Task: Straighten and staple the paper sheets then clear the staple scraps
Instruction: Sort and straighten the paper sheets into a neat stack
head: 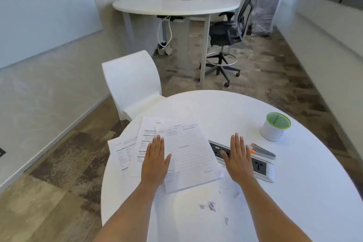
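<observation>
Both hands were flat, fingers spread and gripping nothing. The left hand lay over the fanned, unaligned paper sheets, whose left corners overhung the round white table's edge. The right hand covered a power socket panel; a stapler lay beyond its fingertips. Grey staple scraps were scattered between the wrists on smooth tabletop.

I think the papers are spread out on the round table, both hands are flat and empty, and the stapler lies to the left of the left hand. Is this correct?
One detail is wrong. The stapler lies to the right of the right hand, beside the socket panel, not left of the left hand. The head view shows this. The rest holds: the papers are spread out on the round table, and both hands are flat and empty.
</observation>
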`<state>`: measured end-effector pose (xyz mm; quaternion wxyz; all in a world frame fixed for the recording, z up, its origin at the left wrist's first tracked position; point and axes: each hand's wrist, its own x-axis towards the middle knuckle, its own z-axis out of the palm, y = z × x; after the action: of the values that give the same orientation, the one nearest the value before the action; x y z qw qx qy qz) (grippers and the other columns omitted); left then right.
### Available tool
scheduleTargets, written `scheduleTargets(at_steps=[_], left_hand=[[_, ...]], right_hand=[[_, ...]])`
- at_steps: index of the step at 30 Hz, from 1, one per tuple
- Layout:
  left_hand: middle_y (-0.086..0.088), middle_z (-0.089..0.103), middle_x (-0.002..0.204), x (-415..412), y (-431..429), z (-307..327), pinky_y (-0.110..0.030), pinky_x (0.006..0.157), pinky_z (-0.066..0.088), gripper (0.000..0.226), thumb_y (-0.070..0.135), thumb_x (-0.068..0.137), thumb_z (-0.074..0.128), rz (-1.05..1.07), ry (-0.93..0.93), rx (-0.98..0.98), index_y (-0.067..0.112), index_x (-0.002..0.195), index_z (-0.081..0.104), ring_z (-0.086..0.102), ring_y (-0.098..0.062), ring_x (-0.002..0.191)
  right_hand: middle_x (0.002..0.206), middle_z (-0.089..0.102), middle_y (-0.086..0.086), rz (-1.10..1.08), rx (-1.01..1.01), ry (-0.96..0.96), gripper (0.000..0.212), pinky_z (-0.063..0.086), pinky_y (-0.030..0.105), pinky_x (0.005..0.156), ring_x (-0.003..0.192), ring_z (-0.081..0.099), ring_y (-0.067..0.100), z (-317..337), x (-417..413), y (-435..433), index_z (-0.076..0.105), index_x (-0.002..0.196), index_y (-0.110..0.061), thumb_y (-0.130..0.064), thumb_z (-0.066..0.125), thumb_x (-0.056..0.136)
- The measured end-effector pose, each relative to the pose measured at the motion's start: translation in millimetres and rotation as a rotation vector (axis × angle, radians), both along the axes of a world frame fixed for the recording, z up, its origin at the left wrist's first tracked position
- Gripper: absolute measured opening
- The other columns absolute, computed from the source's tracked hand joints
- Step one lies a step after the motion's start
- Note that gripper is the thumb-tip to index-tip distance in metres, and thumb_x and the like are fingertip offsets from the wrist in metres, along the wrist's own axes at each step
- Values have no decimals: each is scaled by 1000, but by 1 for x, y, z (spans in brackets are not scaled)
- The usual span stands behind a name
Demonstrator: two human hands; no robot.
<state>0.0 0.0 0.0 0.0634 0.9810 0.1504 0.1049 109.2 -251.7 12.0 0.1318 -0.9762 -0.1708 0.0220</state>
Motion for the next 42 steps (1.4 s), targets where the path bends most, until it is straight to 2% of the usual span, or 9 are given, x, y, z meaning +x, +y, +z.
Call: scheduleTargets(at_steps=[5, 10, 17, 20, 24, 27, 30, 38, 42], left_hand=[[-16, 48, 141, -10, -8, -43, -29, 114, 7, 72, 46, 98, 5, 28, 78, -123, -2, 134, 46, 28, -22, 134], [-14, 48, 142, -10, -17, -63, -26, 113, 6, 72, 46, 98, 5, 39, 188, -182, 3, 134, 50, 30, -22, 134], [-17, 41, 146, -1, -37, -65, -31, 113, 27, 52, 37, 98, 31, 185, 46, -331, 4, 133, 50, 41, -29, 134], [-14, 24, 155, 11, -45, -51, -34, 116, 21, 52, 17, 91, 54, 344, -83, -601, 7, 140, 38, 24, -27, 142], [-17, 51, 130, 31, -50, -26, -36, 99, 41, 43, -4, 81, 59, 702, -356, -1050, 1, 123, 51, 50, -32, 119], [-17, 67, 107, 36, -45, -7, -29, 69, 42, 22, -8, 81, 53, 844, -383, -1225, 2, 99, 62, 58, -27, 84], [-11, 67, 107, 34, -39, 9, -25, 73, 45, 37, -8, 84, 54, 773, -398, -1326, 7, 116, 64, 62, -25, 90], [1, 70, 106, 26, -12, 41, -36, 86, 53, 34, -4, 81, 65, 379, -445, -1635, 21, 104, 68, 66, -18, 97], [0, 73, 98, 25, -3, 46, -31, 75, 59, 30, -2, 81, 65, 388, -534, -1819, 9, 109, 66, 71, -13, 83]], right_hand=[[149, -24, -4, 28, 40, -17, 97, -5, 34, 118, 144, -14, 14, -44, -3, 3, -23, 138, -16, -72, -38, 60], [149, -22, -5, 70, -16, 80, 95, -16, 28, 114, 140, -17, 9, -64, -10, 12, -22, 138, -19, -71, -38, 60], [146, 42, 11, 35, -74, 157, 69, -7, 29, 114, 135, 28, 23, -71, -15, 21, 39, 139, -6, -50, 5, 98], [146, 41, 10, 22, -71, 135, 73, -8, 28, 113, 134, 40, 27, -68, -16, 24, 41, 139, -6, -51, 1, 97], [158, 12, 5, 34, -38, 119, 86, -10, 29, 114, 146, 11, 22, -66, -14, 23, 18, 148, -12, -63, -11, 86], [159, 6, 2, -4, 69, 166, 60, -1, 33, 118, 147, 2, 19, -59, -8, 26, 19, 148, -14, -40, 35, 97], [156, 19, 5, -88, 308, 233, 56, 12, 35, 118, 145, 11, 21, -52, -6, 31, 35, 140, -11, -28, 57, 91], [122, 59, 1, -380, 985, 572, 63, 47, 35, 91, 103, 60, 21, -27, -1, 35, 42, 134, -14, -34, 70, 82], [104, 65, 2, -310, 990, 802, 37, 50, 32, 82, 88, 61, 19, -25, 6, 33, 59, 112, -15, -38, 67, 83]])
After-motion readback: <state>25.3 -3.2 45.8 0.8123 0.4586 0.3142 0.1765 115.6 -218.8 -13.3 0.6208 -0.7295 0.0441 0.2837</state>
